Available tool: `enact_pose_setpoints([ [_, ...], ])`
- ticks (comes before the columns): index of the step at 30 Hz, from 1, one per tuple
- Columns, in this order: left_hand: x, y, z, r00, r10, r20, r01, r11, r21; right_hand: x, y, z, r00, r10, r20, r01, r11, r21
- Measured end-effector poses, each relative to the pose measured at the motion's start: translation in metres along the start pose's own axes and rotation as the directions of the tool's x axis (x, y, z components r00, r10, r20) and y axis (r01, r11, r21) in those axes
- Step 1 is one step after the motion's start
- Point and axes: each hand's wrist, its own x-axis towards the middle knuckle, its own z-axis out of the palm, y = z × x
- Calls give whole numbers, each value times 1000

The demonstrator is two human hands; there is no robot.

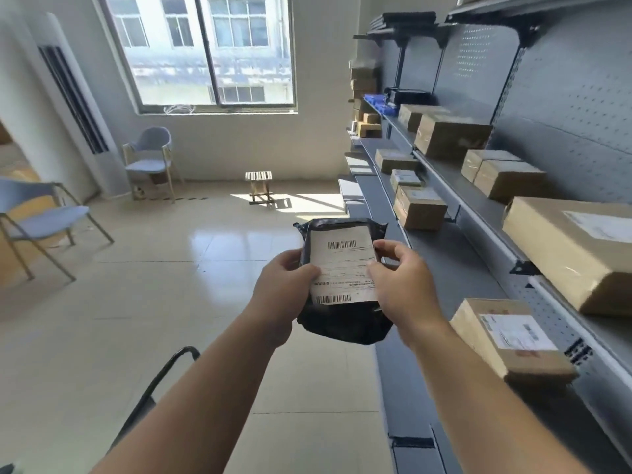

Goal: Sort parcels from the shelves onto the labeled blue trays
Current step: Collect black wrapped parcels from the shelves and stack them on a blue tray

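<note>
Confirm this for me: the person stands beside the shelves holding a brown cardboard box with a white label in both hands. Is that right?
Not quite. The head view shows the left hand and right hand holding a black mailer bag with a white label, not a brown cardboard box. The cardboard boxes lie on the shelves beside the person.

Black parcel [345, 328] with white barcoded label [342, 265]; brown cardboard boxes [451, 135] on grey perforated shelves [478, 213]; blue chairs [150, 155].
</note>
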Motion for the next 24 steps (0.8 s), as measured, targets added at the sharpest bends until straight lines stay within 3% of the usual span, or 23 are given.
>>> enact_pose_setpoints([
  [10, 191, 13, -84, 989, -15, -149, 5, 998, -67, 157, -1, 156, 984, -8, 177, 7, 1000, 4],
  [18, 354, 57, -127, 997, -13, -79, 10, 999, -32, 288, -13, 257, 993, 27, 111, -31, 999, 33],
  [24, 468, 75, -117, 999, -50, -13, 49, 998, -24, 389, -6, 289, 997, 57, 47, -58, 998, 25],
])
